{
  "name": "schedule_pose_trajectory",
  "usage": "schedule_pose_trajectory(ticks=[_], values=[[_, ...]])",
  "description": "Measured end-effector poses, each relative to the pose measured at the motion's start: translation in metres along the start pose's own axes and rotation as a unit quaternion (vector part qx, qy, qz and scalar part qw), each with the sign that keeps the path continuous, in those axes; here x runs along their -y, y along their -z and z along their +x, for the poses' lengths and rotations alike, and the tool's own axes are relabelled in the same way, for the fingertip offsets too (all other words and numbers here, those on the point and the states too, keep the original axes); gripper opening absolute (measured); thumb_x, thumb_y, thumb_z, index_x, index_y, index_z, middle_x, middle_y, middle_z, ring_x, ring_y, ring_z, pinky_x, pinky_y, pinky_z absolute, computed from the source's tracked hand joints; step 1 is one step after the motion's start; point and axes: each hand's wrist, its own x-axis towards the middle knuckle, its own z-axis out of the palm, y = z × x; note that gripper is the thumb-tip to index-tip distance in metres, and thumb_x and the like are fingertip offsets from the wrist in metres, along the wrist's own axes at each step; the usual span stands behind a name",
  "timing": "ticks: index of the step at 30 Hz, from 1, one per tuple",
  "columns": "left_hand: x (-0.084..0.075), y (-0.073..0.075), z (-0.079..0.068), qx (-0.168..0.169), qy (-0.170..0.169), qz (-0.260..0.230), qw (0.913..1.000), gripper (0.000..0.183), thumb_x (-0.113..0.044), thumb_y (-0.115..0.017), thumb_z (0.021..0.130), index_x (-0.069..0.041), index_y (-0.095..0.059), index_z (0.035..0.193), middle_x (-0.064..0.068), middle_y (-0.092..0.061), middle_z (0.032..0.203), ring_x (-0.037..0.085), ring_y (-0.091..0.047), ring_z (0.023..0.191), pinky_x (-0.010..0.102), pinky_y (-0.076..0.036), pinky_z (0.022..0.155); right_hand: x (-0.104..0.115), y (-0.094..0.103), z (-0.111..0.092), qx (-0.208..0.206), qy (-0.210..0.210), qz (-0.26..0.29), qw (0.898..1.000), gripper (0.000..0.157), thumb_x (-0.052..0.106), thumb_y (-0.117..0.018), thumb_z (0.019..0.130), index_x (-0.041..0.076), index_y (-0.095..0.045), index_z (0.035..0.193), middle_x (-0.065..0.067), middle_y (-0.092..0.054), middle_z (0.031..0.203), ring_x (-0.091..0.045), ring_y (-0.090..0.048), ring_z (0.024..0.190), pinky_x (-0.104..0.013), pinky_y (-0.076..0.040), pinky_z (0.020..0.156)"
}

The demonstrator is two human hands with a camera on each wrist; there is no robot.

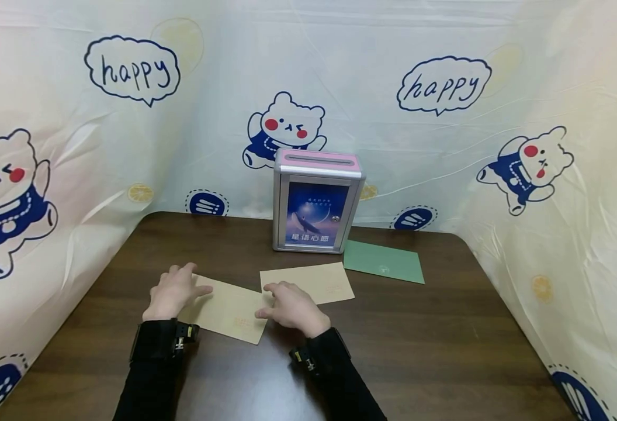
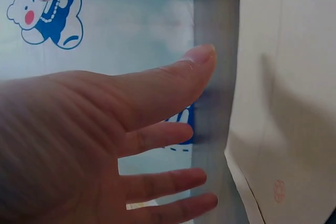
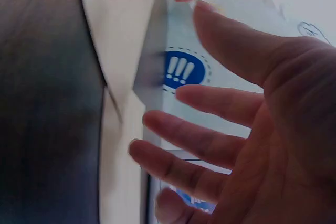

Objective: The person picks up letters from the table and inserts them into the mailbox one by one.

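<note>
A cream envelope (image 1: 226, 307) lies at a slant on the table between the two hands. At its left end is my left hand (image 1: 174, 290), fingers spread and thumb over the paper. My right hand (image 1: 294, 307) is near its right end, with loosely spread fingers that overlap a second cream envelope (image 1: 321, 283). In the left wrist view, the left thumb and fingers stand apart with nothing between them. The right wrist view likewise shows the right fingers parted and holding nothing. Both cream envelopes have faint reddish print.
Behind the envelopes stands a silver-framed box (image 1: 316, 204) with a slotted pink top and a blue front picture. A green envelope (image 1: 384, 262) lies to its right. The brown wooden table (image 1: 419, 351) is bordered by a printed curtain (image 1: 371, 70) at back and sides.
</note>
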Motion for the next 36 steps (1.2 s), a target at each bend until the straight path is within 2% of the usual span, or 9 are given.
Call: schedule_pose_trajectory(ticks=[3,8,12,17,20,24,27,30,36], values=[[0.002,-0.002,0.001,0.010,0.028,0.004,0.9996,0.081,-0.039,-0.072,0.091,0.007,-0.035,0.146,0.047,-0.034,0.140,0.066,-0.032,0.127,0.079,-0.031,0.096,0.002,-0.005,0.002,0.011,-0.009,-0.031,0.999,0.063,0.048,-0.075,0.088,0.014,-0.060,0.138,-0.005,-0.069,0.122,-0.019,-0.064,0.114,-0.033,-0.051,0.098],[0.003,-0.006,0.005,0.024,0.063,0.036,0.9971,0.085,-0.040,-0.076,0.086,0.010,-0.035,0.141,0.052,-0.037,0.134,0.069,-0.036,0.124,0.080,-0.029,0.097,0.002,-0.011,0.003,0.020,-0.013,-0.038,0.999,0.063,0.048,-0.076,0.087,0.016,-0.059,0.138,-0.004,-0.068,0.123,-0.019,-0.063,0.115,-0.032,-0.050,0.098],[0.004,-0.008,0.006,0.025,0.063,0.049,0.9965,0.084,-0.040,-0.078,0.085,0.012,-0.038,0.138,0.049,-0.044,0.131,0.066,-0.043,0.120,0.076,-0.032,0.096,0.000,-0.011,0.002,0.026,-0.011,-0.032,0.999,0.063,0.047,-0.075,0.088,0.016,-0.058,0.140,-0.005,-0.067,0.125,-0.019,-0.062,0.118,-0.033,-0.049,0.101],[0.005,-0.006,0.005,0.034,0.058,0.030,0.9973,0.087,-0.039,-0.079,0.084,0.012,-0.035,0.139,0.048,-0.045,0.131,0.065,-0.045,0.119,0.074,-0.032,0.096,-0.001,-0.009,0.001,0.030,-0.006,-0.021,0.999,0.063,0.046,-0.074,0.089,0.015,-0.056,0.142,-0.006,-0.066,0.126,-0.020,-0.061,0.119,-0.035,-0.048,0.103],[0.005,-0.003,0.004,0.039,0.050,0.024,0.9977,0.080,-0.037,-0.078,0.086,0.012,-0.039,0.136,0.046,-0.048,0.128,0.063,-0.048,0.117,0.074,-0.032,0.096,-0.002,-0.008,0.000,0.033,-0.004,-0.014,0.999,0.063,0.045,-0.074,0.090,0.015,-0.056,0.142,-0.006,-0.066,0.125,-0.020,-0.061,0.117,-0.035,-0.048,0.102],[0.005,0.000,0.006,0.036,0.024,0.028,0.9987,0.068,-0.030,-0.070,0.092,0.011,-0.043,0.138,0.041,-0.049,0.134,0.059,-0.049,0.121,0.072,-0.036,0.097,-0.002,-0.007,0.000,0.038,-0.004,-0.010,0.999,0.063,0.045,-0.073,0.090,0.016,-0.055,0.143,-0.005,-0.066,0.123,-0.018,-0.061,0.114,-0.034,-0.049,0.100],[0.003,0.003,0.006,0.012,-0.013,0.017,0.9997,0.058,-0.024,-0.064,0.095,0.008,-0.047,0.139,0.036,-0.054,0.133,0.051,-0.055,0.116,0.065,-0.044,0.091,-0.003,-0.006,0.000,0.040,-0.005,-0.005,0.999,0.063,0.045,-0.073,0.091,0.017,-0.054,0.144,-0.005,-0.066,0.122,-0.017,-0.061,0.113,-0.033,-0.049,0.099],[-0.004,0.009,0.002,-0.020,-0.058,-0.005,0.9981,0.045,-0.022,-0.061,0.096,0.005,-0.055,0.131,0.029,-0.064,0.119,0.039,-0.061,0.098,0.052,-0.049,0.079,-0.004,-0.004,0.000,0.032,-0.003,0.002,0.999,0.062,0.043,-0.073,0.091,0.016,-0.054,0.144,-0.006,-0.066,0.122,-0.019,-0.061,0.113,-0.034,-0.049,0.099],[-0.022,0.024,-0.008,-0.059,-0.121,-0.052,0.9896,0.024,-0.021,-0.064,0.098,-0.002,-0.062,0.113,0.016,-0.064,0.095,0.027,-0.055,0.083,0.034,-0.042,0.066,-0.004,0.004,-0.001,-0.003,0.009,0.005,1.000,0.057,0.041,-0.071,0.093,0.014,-0.056,0.141,-0.008,-0.065,0.129,-0.023,-0.060,0.121,-0.038,-0.048,0.104]])
